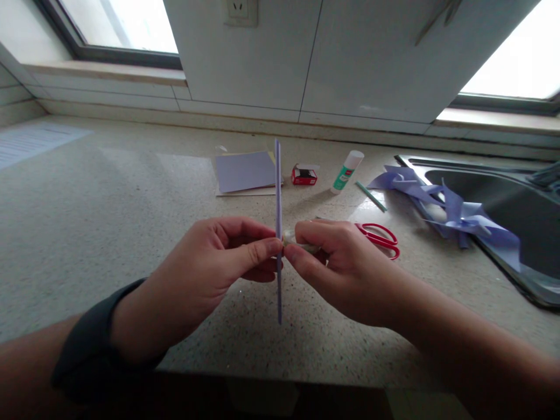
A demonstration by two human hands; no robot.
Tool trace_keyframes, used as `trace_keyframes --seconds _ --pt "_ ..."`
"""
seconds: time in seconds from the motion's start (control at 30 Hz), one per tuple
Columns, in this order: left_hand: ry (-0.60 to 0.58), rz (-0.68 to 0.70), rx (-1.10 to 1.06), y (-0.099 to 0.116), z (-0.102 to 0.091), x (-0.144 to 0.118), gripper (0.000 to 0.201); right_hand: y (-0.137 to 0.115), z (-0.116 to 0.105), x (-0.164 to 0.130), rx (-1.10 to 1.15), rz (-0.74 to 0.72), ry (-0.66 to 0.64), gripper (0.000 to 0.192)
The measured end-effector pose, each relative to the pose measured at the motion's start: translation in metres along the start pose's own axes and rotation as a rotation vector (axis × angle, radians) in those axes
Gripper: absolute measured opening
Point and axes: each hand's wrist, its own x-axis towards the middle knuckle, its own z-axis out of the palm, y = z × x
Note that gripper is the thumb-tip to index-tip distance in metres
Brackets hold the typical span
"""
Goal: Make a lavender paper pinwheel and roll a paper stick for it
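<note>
Grip: the left hand (210, 262) and the right hand (336, 262) meet at the middle of a thin lilac paper piece (278, 192), seen edge-on and standing upright above the countertop (109, 204).
Left hand: thumb and forefinger closed on the paper piece from its left side; a dark band sits on that wrist.
Right hand: fingers closed around a small pale object (292, 238) pressed against the paper piece from its right side; what the object is cannot be told.
Paper piece: held in the air between both hands, its top end above them, its lower end below them, clear of the countertop.
Landmark: all places below are given relative to the paper piece.
Scissors (380, 238): red-handled, flat on the countertop just right of the right hand, partly hidden behind it.
Paper stack (245, 172): lilac sheet on pale sheets, lying behind the paper piece, slightly left.
Small box (304, 175): red, behind and slightly right, beside the paper stack.
Glue stick (347, 171): white with a green label, lying tilted, right of the small box.
Green strip (371, 196): thin, lying right of the glue stick.
Folded lilac shapes (450, 210): heaped far right, across the rim of the sink (525, 233).
Printed sheet (30, 143): far left, well apart.
Wall socket (240, 11): on the wall behind, above the paper stack.
</note>
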Motion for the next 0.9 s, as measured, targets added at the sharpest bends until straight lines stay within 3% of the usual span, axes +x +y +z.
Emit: trace_keyframes --seconds 0.53,0.77,0.9 --pt "0.042 0.061 0.063 -0.0008 0.0048 -0.0060 0.004 0.0013 -0.0026 0.0001 0.039 -0.008 -0.010 0.039" --pt "0.005 0.109 0.117 0.0013 0.0069 -0.0085 0.016 0.0036 -0.0051 -0.0017 0.089 0.008 -0.014 0.042" --pt "0.066 0.107 0.125 -0.0006 0.0081 -0.0058 0.014 0.0020 -0.0055 -0.0026 0.103 -0.007 -0.034 0.042"
